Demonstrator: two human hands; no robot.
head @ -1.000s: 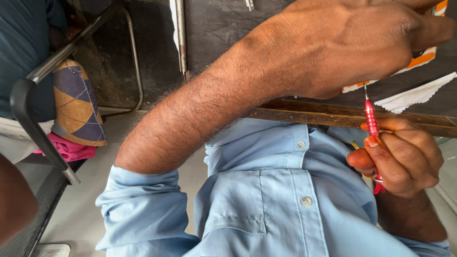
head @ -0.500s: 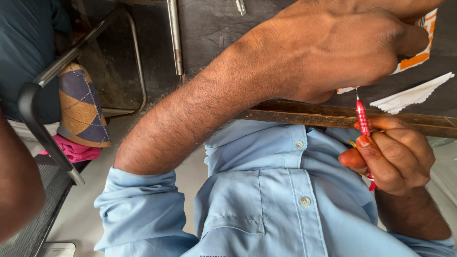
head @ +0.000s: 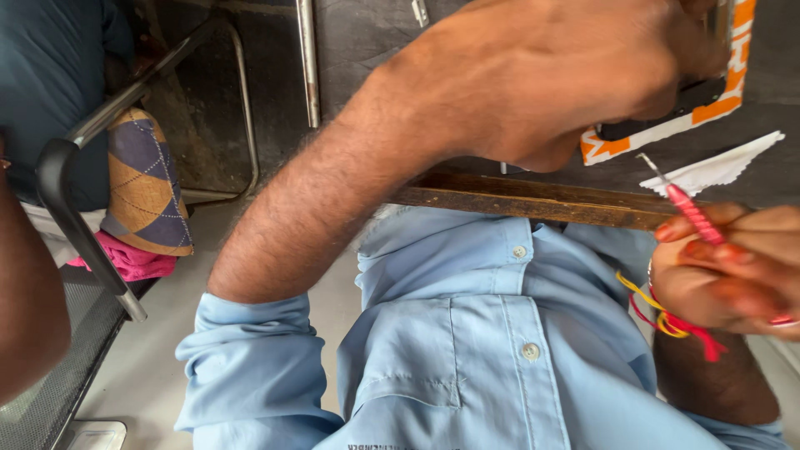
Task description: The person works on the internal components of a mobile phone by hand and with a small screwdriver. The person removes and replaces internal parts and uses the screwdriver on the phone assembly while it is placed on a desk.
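Head view: orange-and-white bordered flat dark device (head: 667,125) lies on the dark tabletop (head: 375,33), beside a white paper scrap (head: 717,169). Left hand (head: 567,75) presses closed upon it. Right hand (head: 733,267) pinches a slim red screwdriver (head: 692,215), tip just beside the device.

Light blue buttoned shirt (head: 467,350) fills the near centre; wooden table edge (head: 533,198) runs across behind it; white paper scrap (head: 717,169) far right on the dark tabletop; argyle-patterned cushion (head: 146,187) left, pink cloth (head: 133,260) beneath it; black chair arm (head: 79,225) near left.
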